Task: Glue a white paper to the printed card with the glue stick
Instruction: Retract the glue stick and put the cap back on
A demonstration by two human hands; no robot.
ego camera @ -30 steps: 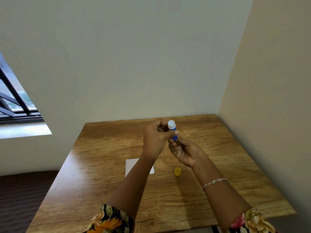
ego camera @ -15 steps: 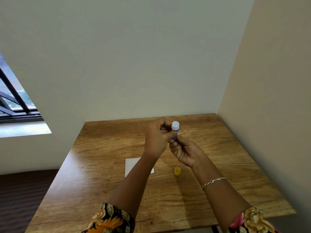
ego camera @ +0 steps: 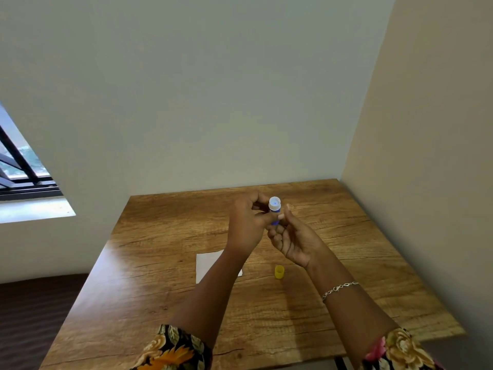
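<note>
An uncapped blue glue stick [ego camera: 274, 206] with a white top is held upright above the table. My left hand [ego camera: 246, 222] grips its body. My right hand [ego camera: 293, 239] holds its lower end with the fingertips, palm turned up. A white paper [ego camera: 206, 263] lies flat on the wooden table [ego camera: 160, 303], partly hidden by my left forearm. The yellow cap [ego camera: 279, 271] stands on the table to the right of the paper. I see no printed card apart from this sheet.
The table stands in a corner, with a wall behind it and another along its right side. A window [ego camera: 18, 166] is at the left.
The glue stick has shifted slightly to the right and its top tilts more toward me. Both hands stay closed around it.
</note>
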